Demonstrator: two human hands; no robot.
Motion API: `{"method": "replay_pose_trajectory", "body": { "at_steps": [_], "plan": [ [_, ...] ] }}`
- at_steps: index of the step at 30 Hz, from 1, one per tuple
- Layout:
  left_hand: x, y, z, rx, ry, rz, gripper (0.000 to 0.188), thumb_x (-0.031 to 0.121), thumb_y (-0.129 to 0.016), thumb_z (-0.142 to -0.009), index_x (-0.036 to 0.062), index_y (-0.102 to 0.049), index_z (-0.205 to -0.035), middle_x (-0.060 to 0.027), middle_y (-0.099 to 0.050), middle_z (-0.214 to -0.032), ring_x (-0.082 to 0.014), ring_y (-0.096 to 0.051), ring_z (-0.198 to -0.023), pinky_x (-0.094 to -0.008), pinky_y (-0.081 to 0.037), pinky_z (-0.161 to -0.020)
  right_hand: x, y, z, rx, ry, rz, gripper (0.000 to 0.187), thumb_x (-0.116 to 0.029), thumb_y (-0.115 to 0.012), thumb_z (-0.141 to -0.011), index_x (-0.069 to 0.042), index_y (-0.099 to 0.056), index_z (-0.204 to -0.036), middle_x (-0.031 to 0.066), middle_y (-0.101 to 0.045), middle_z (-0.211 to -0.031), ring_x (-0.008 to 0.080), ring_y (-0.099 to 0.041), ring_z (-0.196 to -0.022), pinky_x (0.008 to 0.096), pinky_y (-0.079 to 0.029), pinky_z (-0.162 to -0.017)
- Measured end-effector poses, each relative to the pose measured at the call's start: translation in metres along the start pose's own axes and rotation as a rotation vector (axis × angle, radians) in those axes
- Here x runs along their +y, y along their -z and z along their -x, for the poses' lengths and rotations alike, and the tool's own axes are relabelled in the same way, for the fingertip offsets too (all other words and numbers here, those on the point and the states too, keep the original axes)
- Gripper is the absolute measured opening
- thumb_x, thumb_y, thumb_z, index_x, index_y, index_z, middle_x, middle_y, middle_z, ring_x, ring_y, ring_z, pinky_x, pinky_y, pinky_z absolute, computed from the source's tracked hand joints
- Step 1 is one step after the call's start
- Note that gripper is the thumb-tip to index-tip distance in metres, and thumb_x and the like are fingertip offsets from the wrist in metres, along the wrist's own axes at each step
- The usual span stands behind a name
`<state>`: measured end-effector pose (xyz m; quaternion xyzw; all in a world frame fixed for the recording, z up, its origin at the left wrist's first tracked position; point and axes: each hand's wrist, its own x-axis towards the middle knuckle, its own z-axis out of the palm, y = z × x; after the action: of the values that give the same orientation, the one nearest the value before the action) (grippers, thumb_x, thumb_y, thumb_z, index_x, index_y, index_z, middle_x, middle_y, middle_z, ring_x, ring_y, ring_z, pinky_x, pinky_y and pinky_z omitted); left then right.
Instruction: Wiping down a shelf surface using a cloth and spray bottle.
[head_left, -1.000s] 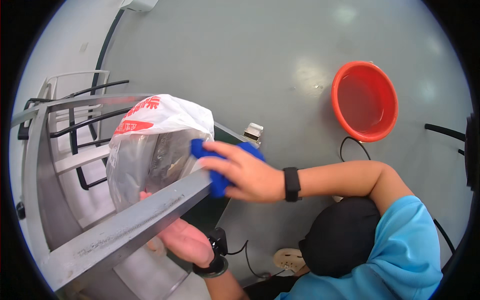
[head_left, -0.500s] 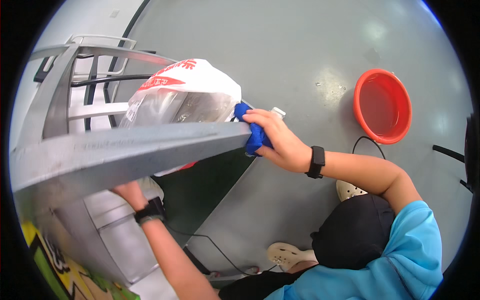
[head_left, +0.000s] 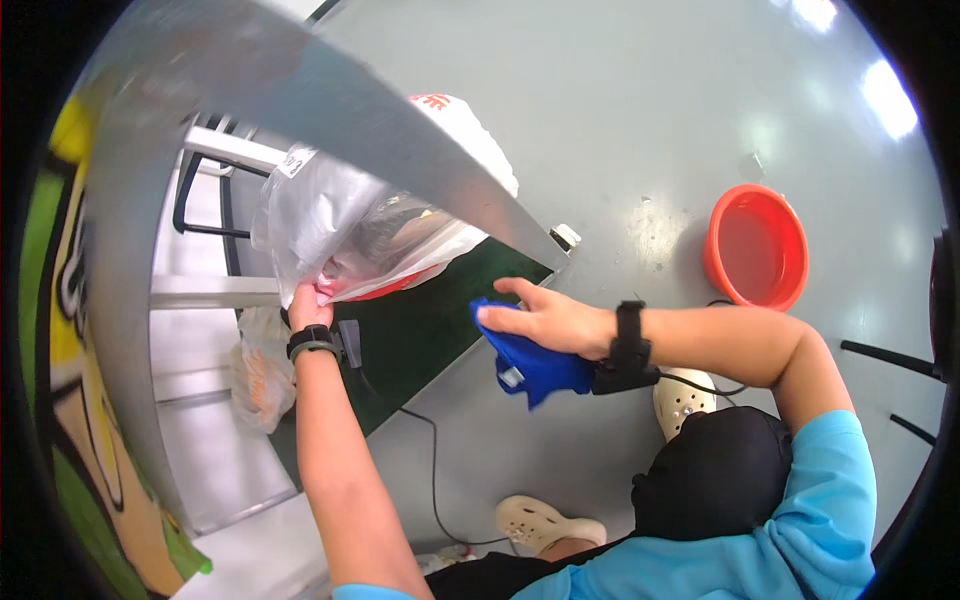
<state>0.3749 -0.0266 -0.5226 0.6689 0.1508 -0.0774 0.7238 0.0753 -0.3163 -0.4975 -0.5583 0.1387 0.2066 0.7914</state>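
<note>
My left hand (head_left: 309, 306) is closed on the lower edge of a plastic bag (head_left: 330, 225), pinching it over a dark green shelf board (head_left: 395, 345). The bag is partly clear, partly white with red print, and dark items show inside it. A grey metal bar (head_left: 360, 120) crosses above the bag and hides part of it. In the air to the right of the board, my right hand (head_left: 560, 322) grips a blue cloth (head_left: 540, 368), which hangs loosely below the fingers. The cloth is apart from the metal bar.
On the grey floor at right stands a red basin (head_left: 712, 250) with water in it. Beneath the bag hangs or lies another whitish bag (head_left: 262, 375) with orange print. White frame rails (head_left: 210, 292) are at left. A black cable (head_left: 435, 460) runs across the floor near my shoes.
My right hand has come off the metal bar's end, carrying the blue cloth nearer to me. From below the bar, my left hand has moved to the bag's edge. The view has shifted.
</note>
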Motion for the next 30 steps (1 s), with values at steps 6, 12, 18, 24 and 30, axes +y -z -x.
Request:
{"method": "replay_pose_trajectory", "body": {
  "at_steps": [6, 12, 18, 24, 30],
  "plan": [
    [-0.023, 0.013, 0.063, -0.319, -0.311, -0.17, 0.037, 0.02, -0.057, -0.09, 0.0006, -0.049, -0.121, -0.0084, -0.058, -0.112, -0.0194, -0.058, -0.097, -0.0335, -0.047, -0.083, -0.023, -0.008, -0.032, 0.126, -0.033, 0.02, 0.102, -0.043, -0.068, -0.082, 0.005, -0.001, -0.142, 0.0193, -0.054, -0.111, 0.0178, -0.06, -0.084, 0.0319, -0.054, -0.065],
    [-0.035, 0.073, 0.136, -0.312, -0.196, -0.038, 0.051, 0.026, -0.057, -0.089, 0.0041, -0.039, -0.132, -0.0087, -0.05, -0.125, -0.0217, -0.052, -0.11, -0.0354, -0.047, -0.088, -0.028, -0.011, -0.028, 0.232, -0.064, -0.128, 0.078, -0.044, -0.068, -0.081, 0.005, -0.028, -0.128, 0.0164, -0.056, -0.101, 0.0209, -0.063, -0.08, 0.0356, -0.056, -0.063],
    [-0.046, 0.157, 0.185, -0.304, -0.271, -0.243, 0.055, 0.028, -0.054, -0.09, 0.0017, -0.035, -0.135, -0.0141, -0.045, -0.133, -0.0264, -0.048, -0.119, -0.0396, -0.045, -0.093, -0.022, -0.035, -0.064, 0.315, 0.079, -0.006, 0.061, -0.03, -0.068, -0.082, 0.001, -0.042, -0.128, 0.0148, -0.062, -0.096, 0.0204, -0.064, -0.072, 0.0351, -0.055, -0.059],
    [-0.106, 0.256, 0.27, 0.008, -0.412, -0.683, 0.049, 0.021, -0.053, -0.09, -0.0034, -0.039, -0.13, -0.0164, -0.049, -0.129, -0.0277, -0.051, -0.114, -0.0401, -0.046, -0.09, 0.037, -0.102, -0.083, 0.016, 0.126, 0.491, 0.027, -0.019, -0.062, -0.086, -0.002, -0.062, -0.108, 0.0073, -0.065, -0.086, 0.0123, -0.062, -0.07, 0.0279, -0.053, -0.062],
    [-0.207, 0.338, 0.401, 0.581, -1.153, -1.366, 0.059, 0.03, -0.046, -0.093, -0.0058, -0.029, -0.137, -0.028, -0.036, -0.136, -0.0383, -0.04, -0.124, -0.0473, -0.032, -0.102, 0.093, -0.19, -0.07, -0.2, 0.135, 0.312, 0.026, -0.02, -0.057, -0.09, 0.0, -0.062, -0.106, 0.0043, -0.064, -0.08, 0.0086, -0.058, -0.068, 0.0253, -0.049, -0.063]
  ]
}}
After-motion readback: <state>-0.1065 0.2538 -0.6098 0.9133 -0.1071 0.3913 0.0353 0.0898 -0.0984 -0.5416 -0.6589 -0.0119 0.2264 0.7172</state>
